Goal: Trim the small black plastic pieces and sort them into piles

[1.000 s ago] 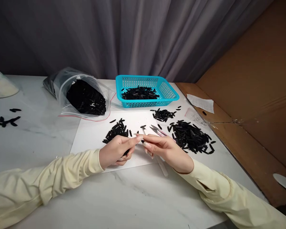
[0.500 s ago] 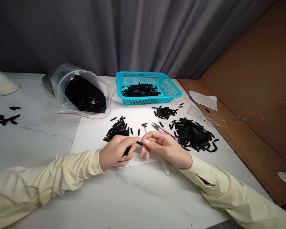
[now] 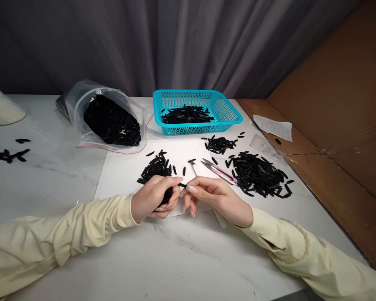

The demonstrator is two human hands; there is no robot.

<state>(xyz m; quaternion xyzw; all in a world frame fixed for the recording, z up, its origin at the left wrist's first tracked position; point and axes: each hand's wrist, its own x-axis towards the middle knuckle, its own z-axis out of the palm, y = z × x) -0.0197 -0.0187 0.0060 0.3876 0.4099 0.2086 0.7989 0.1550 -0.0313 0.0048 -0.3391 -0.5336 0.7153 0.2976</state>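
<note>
My left hand (image 3: 156,196) is closed round a bunch of small black pieces, over the white sheet (image 3: 122,167). One black piece (image 3: 182,185) sticks out between its thumb and forefinger. My right hand (image 3: 217,196) pinches the other end of that piece between thumb and forefinger, its remaining fingers curled loosely. Just beyond my left hand lies a pile of black pieces (image 3: 156,167). Small scissors with pink handles (image 3: 221,172) rest beyond my right hand, beside a larger black pile (image 3: 258,173). A smaller pile (image 3: 219,144) lies farther back.
A blue basket (image 3: 197,126) holding black pieces stands at the back. Left of it, an open clear bag (image 3: 109,117) is full of them. Loose pieces (image 3: 9,156) lie far left. A paper slip (image 3: 273,126) rests on the cardboard (image 3: 319,175) at right.
My right thumb and forefinger have closed on the end of the black piece held out by my left hand. The whole view has shifted slightly.
</note>
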